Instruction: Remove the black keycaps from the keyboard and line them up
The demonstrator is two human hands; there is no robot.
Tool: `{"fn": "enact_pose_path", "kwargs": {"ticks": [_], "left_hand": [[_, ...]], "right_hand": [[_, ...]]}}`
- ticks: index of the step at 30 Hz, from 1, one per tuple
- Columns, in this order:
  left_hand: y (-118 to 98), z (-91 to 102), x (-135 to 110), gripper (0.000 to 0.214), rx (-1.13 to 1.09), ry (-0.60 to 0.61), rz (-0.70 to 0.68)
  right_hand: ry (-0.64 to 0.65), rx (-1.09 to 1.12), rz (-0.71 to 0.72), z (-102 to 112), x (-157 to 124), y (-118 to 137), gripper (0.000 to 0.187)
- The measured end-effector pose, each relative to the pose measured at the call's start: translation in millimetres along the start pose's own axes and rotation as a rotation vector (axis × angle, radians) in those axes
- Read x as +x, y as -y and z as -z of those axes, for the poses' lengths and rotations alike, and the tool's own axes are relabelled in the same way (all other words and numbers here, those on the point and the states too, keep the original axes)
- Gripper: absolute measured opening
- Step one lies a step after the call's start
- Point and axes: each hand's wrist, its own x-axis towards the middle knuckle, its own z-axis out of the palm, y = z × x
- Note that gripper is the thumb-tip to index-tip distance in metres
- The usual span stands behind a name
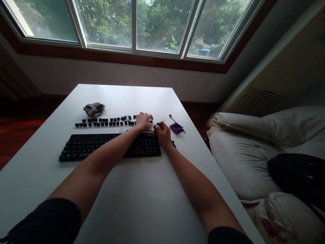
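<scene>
A black keyboard (92, 144) lies on the white table, with some keys at its top row hidden under my arms. Behind it, loose black keycaps (104, 123) stand in two rough rows. My left hand (144, 121) is over the right end of these rows, palm down, its fingers apart and bent; no held thing shows. Just right of it, above the keyboard's far right corner, my right hand (163, 133) is closed on a wire keycap puller (163, 120), whose thin wires point up and away. Its handle is mostly hidden by my fingers.
A crumpled grey cloth (94, 109) lies at the back left of the table (132, 206). Right of my hands are a purple cloth (176, 128) and a thin brush-like stick (172, 118). A pale sofa (233, 155) with a dark bag stands along the right side.
</scene>
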Motion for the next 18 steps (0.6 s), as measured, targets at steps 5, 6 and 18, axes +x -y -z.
{"fn": "enact_pose_path", "kwargs": {"ticks": [5, 6, 18], "left_hand": [[-0.1, 2.8, -2.4, 0.023, 0.013, -0.025, -0.012], [-0.3, 3.6, -2.9, 0.022, 0.014, -0.028, -0.013], [-2.2, 6.8, -7.8, 0.023, 0.035, -0.038, -0.005]], "right_hand": [[0.001, -0.012, 0.001, 0.6, -0.6, 1.3, 0.029], [0.001, -0.015, -0.002, 0.6, -0.7, 1.6, 0.029], [0.004, -0.011, 0.002, -0.3, -0.2, 0.4, 0.027]]}}
